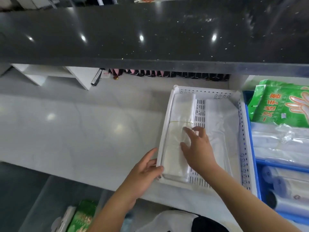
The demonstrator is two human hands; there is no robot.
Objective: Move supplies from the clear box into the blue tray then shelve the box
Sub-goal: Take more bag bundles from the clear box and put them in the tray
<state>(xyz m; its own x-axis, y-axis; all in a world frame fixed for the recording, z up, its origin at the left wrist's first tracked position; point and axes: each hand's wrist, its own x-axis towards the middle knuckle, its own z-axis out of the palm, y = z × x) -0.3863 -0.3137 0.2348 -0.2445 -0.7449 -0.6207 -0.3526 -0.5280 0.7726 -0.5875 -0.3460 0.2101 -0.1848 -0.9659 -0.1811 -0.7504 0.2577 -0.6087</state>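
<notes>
While the right hand point(197, 148) lies flat with straight fingers on a clear-wrapped packet point(177, 148) inside the white perforated tray point(243, 131), the left hand point(147, 171) grips that tray's near-left corner, thumb over the rim. This packet's long axis runs away from the person, along the tray's left wall; 1 more white bundle point(220, 124) lies parallel at the right. Touching the white tray's right side, the blue tray point(258, 178) holds green glove packs point(280, 104), clear bags and rolls. At the lower left, the clear box point(50, 195) holds another green pack point(82, 216), below the pale bench point(75, 128).
</notes>
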